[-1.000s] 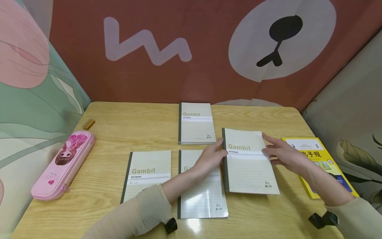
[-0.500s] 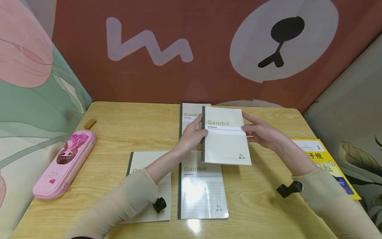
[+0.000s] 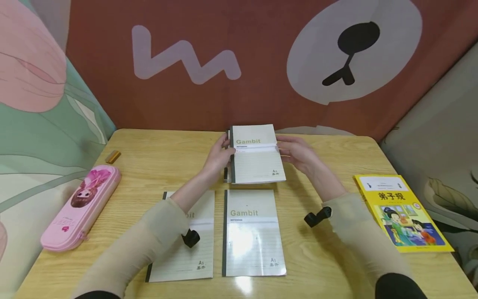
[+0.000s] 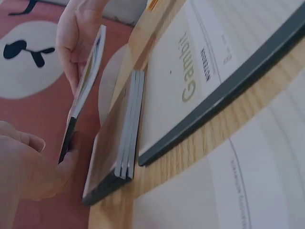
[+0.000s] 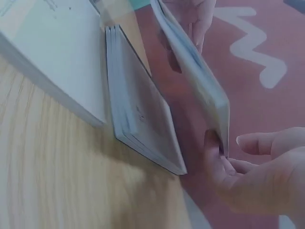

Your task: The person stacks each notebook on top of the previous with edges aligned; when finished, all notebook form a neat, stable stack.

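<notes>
I'm holding a Gambit notebook (image 3: 257, 160) above a stack of notebooks (image 4: 113, 143) — my left hand (image 3: 216, 157) is gripping its spine at nine o'clock, my right hand (image 3: 301, 154) is supporting its three o'clock edge on extended fingers. Another notebook (image 3: 253, 245) is lying at six, one more notebook (image 3: 198, 253) at seven — a pink pencil case (image 3: 76, 216) is resting towards eight-thirty, a yellow book (image 3: 399, 197) towards three-thirty
</notes>
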The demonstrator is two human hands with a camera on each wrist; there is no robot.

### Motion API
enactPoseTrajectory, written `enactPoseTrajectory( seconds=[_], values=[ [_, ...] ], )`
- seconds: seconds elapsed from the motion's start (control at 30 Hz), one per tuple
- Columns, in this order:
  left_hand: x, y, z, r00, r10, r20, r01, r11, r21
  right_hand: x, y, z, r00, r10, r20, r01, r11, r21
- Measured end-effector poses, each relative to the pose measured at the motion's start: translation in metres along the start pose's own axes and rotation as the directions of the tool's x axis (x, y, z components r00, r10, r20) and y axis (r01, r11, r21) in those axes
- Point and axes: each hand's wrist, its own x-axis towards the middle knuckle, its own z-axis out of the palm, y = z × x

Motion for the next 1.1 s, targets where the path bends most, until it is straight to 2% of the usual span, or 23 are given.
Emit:
enactPoseTrajectory(
  seconds=[0.13, 0.3, 0.47, 0.63, 0.93, 1.1],
  values=[
    [0.012, -0.007, -0.003, 0.999, 0.014, -0.037, -0.013, 0.999, 0.04, 0.014, 0.006, 0.009, 0.998, 0.018, -0.061, -0.017, 1.0, 0.014],
    [0.026, -0.015, -0.007, 0.995, 0.061, -0.084, -0.052, 0.992, 0.114, 0.03, 0.013, 0.018, 0.989, 0.028, -0.142, -0.019, 0.998, 0.067],
    [0.035, -0.025, -0.009, 0.99, 0.093, -0.102, -0.078, 0.987, 0.139, 0.04, 0.017, 0.024, 0.982, 0.011, -0.19, -0.004, 0.999, 0.037],
    [0.038, -0.029, -0.009, 0.988, 0.112, -0.11, -0.095, 0.984, 0.15, 0.042, 0.02, 0.027, 0.972, 0.012, -0.235, -0.015, 1.0, -0.011],
    [0.038, -0.033, -0.007, 0.98, 0.169, -0.1, -0.144, 0.964, 0.224, 0.049, 0.027, 0.029, 0.956, -0.048, -0.289, 0.016, 0.994, -0.11],
    [0.039, -0.036, -0.008, 0.985, 0.148, -0.088, -0.123, 0.962, 0.243, 0.053, 0.031, 0.03, 0.951, -0.047, -0.307, -0.013, 0.982, -0.19]
  ],
)
